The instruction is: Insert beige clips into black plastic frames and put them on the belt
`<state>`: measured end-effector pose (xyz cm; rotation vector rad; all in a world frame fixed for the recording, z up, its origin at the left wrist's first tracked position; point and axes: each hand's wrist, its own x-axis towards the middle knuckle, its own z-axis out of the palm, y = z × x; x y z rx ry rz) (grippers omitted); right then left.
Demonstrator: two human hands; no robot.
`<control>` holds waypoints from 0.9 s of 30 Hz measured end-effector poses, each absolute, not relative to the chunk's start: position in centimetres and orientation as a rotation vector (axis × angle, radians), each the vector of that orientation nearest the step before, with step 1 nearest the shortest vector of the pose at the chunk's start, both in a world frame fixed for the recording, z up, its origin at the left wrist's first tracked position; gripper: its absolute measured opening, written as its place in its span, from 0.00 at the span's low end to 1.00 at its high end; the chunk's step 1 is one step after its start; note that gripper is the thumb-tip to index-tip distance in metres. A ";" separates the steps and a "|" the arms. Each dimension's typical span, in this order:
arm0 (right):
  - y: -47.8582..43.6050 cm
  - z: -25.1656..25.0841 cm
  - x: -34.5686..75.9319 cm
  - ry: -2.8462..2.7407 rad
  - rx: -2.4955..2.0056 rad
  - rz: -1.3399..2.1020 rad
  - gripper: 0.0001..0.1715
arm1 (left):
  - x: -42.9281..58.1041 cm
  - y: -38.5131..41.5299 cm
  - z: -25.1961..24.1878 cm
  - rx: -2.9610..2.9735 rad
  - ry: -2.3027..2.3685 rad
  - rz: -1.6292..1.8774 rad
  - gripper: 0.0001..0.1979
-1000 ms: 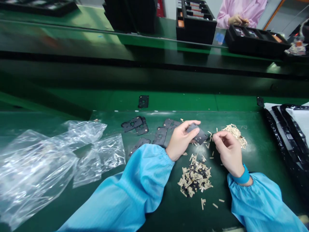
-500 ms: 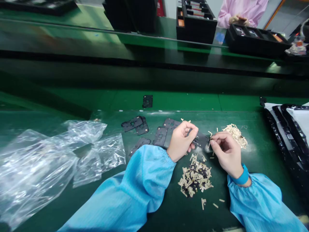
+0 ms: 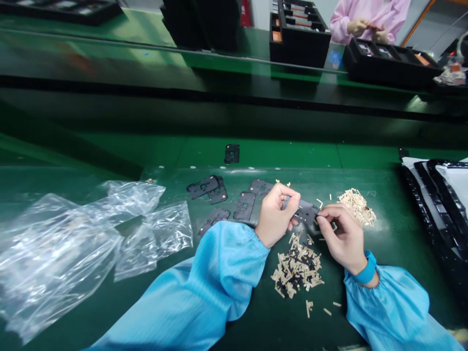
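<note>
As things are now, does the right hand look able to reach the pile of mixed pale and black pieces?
Probably yes: the pile lies near the right hand, with no barrier between them, though its fingers are at the edge of the black plate.

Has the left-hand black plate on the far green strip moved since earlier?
Yes: the black plate has shifted rightward, judged against the overlapping plates on the nearer surface.

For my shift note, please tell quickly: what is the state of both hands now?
Left hand: closed, holding a black plate.
Right hand: closed in a pinch at the plate's end; what it grips cannot be told.
</note>
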<state>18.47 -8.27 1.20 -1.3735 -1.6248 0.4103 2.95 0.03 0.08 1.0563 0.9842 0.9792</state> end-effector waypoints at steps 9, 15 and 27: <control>-8.8 0.4 18.1 -1.617 -1.353 0.486 0.31 | 3.1 -0.4 -0.1 1.065 0.929 1.031 0.15; -9.6 -0.1 16.9 -1.593 -1.355 0.177 0.27 | 3.3 -0.9 0.0 1.054 0.934 1.083 0.15; -8.0 1.0 18.3 -1.029 -1.388 1.145 0.13 | 2.3 -0.9 -1.2 1.501 0.842 1.123 0.05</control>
